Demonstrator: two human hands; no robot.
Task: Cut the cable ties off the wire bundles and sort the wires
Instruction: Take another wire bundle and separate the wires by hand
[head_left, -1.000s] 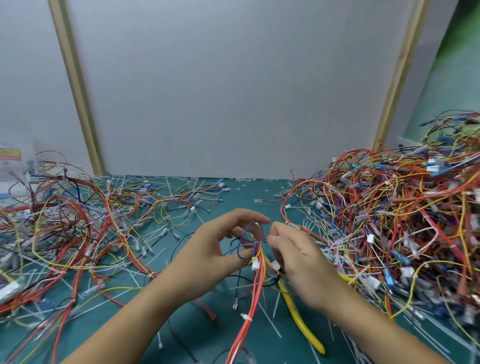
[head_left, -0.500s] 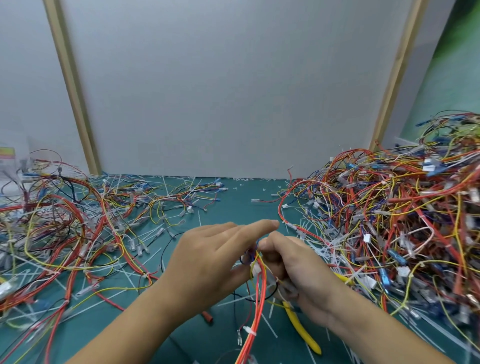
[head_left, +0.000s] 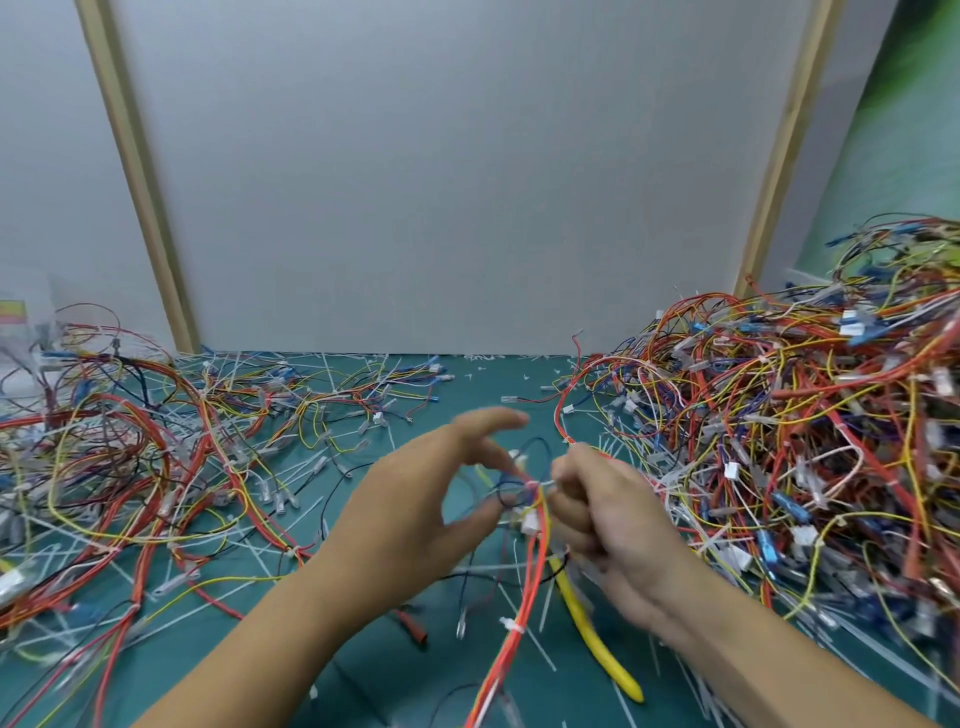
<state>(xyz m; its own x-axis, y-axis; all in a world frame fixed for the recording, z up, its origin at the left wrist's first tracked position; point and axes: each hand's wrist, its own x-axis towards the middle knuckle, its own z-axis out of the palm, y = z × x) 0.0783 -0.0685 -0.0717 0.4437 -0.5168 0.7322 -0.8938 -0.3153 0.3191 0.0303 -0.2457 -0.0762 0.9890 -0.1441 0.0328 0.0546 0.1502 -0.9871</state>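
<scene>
A thin bundle of red, orange and yellow wires (head_left: 524, 597) rises from the bottom edge to between my hands, with a white cable tie (head_left: 511, 626) round it and a white connector (head_left: 530, 522) near its top. My right hand (head_left: 608, 525) is curled into a fist at the bundle's top end, and the yellow handle of the cutters (head_left: 592, 639) sticks out below it. My left hand (head_left: 415, 514) is spread and blurred, index finger stretched forward, thumb close to a small dark wire loop (head_left: 506, 491). The cutter's jaws are hidden.
A high tangled heap of wires (head_left: 779, 441) fills the right side. A flatter spread of wires (head_left: 130, 467) covers the left. Cut white ties litter the green mat (head_left: 363, 675). A grey wall panel (head_left: 441, 182) stands behind. A short red piece (head_left: 410, 626) lies under my left wrist.
My left hand has let go of the wire loop and spread its fingers. My right hand stays curled at the bundle's top. The view has tilted slightly.
</scene>
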